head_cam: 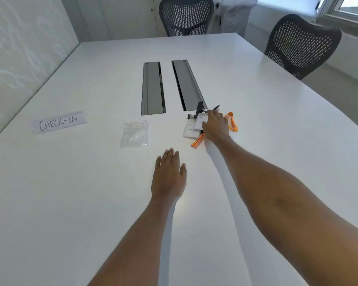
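the upper badge (199, 122) lies tilted on top of a second badge (190, 131) right of the table's middle, just past the near end of the right cable hatch (187, 85). the right hand (216, 126) covers its right half, fingers bent over the far edge and thumb at the near edge, gripping it. an orange lanyard (233, 123) loops out from under the hand on both sides, and a black strap (199, 107) stands up at the hatch end.

the left hand (168, 178) lies flat on the table (277, 120), fingers straight and together, holding nothing, nearer the person and well apart from the badges. a clear plastic bag (135, 133) lies left of the badges, below the left cable hatch (153, 88). further left sits a paper sign (59, 122) reading check-in, near the table's left edge by the wall. bare tabletop runs to the right edge. 2 mesh chairs stand at the far end (186, 16) and the far right corner (302, 46).
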Available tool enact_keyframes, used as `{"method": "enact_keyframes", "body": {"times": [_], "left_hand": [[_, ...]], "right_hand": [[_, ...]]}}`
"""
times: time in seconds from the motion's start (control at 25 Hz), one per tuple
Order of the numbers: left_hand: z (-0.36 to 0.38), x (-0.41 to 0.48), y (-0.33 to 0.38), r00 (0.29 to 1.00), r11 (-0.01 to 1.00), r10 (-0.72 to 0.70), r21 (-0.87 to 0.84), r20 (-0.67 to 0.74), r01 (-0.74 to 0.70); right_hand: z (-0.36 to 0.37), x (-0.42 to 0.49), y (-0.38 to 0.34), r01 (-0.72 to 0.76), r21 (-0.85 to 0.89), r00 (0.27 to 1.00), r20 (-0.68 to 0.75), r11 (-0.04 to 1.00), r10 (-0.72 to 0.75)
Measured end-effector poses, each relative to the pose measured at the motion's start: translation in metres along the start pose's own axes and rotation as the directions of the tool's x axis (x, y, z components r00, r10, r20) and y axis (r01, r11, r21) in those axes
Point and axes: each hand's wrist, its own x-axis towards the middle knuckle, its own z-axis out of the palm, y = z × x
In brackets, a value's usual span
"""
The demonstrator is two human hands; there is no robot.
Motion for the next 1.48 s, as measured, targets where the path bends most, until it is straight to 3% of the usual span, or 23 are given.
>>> {"method": "enact_keyframes", "body": {"times": [0.16, 0.24, 0.44, 0.56, 0.8, 0.92, 1.04, 1.16, 1.24, 1.48], "left_hand": [[0.002, 0.001, -0.001, 1.0, 1.0, -0.002, 0.004, -0.024, 0.002], [0.003, 0.002, -0.001, 1.0, 1.0, 0.0, 0.006, -0.024, 0.0], [0.003, 0.001, -0.001, 1.0, 1.0, -0.007, 0.013, -0.022, 0.007], [0.004, 0.002, -0.002, 1.0, 1.0, -0.003, 0.012, -0.023, 0.003], [-0.001, -0.001, 0.0, 1.0, 0.998, -0.018, -0.054, -0.005, 0.017], [-0.006, -0.005, -0.001, 0.999, 0.98, -0.036, -0.198, -0.026, 0.03], [-0.023, -0.009, 0.003, 0.991, 0.878, -0.119, -0.474, -0.065, 0.074], [-0.045, -0.013, 0.015, 0.977, 0.826, -0.146, -0.563, -0.157, 0.033], [-0.063, -0.025, 0.021, 0.972, 0.727, -0.169, -0.686, -0.164, 0.011], [-0.088, -0.076, 0.013, 0.971, 0.347, -0.227, -0.926, 0.073, 0.151]], "right_hand": [[0.003, 0.019, 0.007, -0.037, 0.003, 0.972, 0.234, 0.999, 0.035], [0.006, 0.025, 0.01, -0.022, -0.007, 0.966, 0.258, 1.0, 0.023], [-0.003, 0.029, 0.015, -0.079, 0.03, 0.983, 0.167, 0.996, 0.073], [-0.012, 0.03, 0.019, -0.102, 0.28, 0.987, 0.15, 0.955, 0.062], [-0.044, 0.003, 0.017, 0.039, 0.518, 0.998, 0.019, 0.855, -0.057], [-0.071, -0.025, 0.001, 0.144, 0.578, 0.99, -0.079, 0.804, -0.12], [-0.091, -0.063, -0.016, 0.23, 0.612, 0.973, -0.154, 0.756, -0.172], [-0.097, -0.106, -0.031, 0.235, 0.694, 0.971, -0.139, 0.68, -0.194], [-0.094, -0.136, -0.04, 0.209, 0.762, 0.974, -0.104, 0.613, -0.203], [-0.08, -0.19, -0.054, 0.113, 0.843, 0.98, -0.006, 0.525, -0.201]]}}
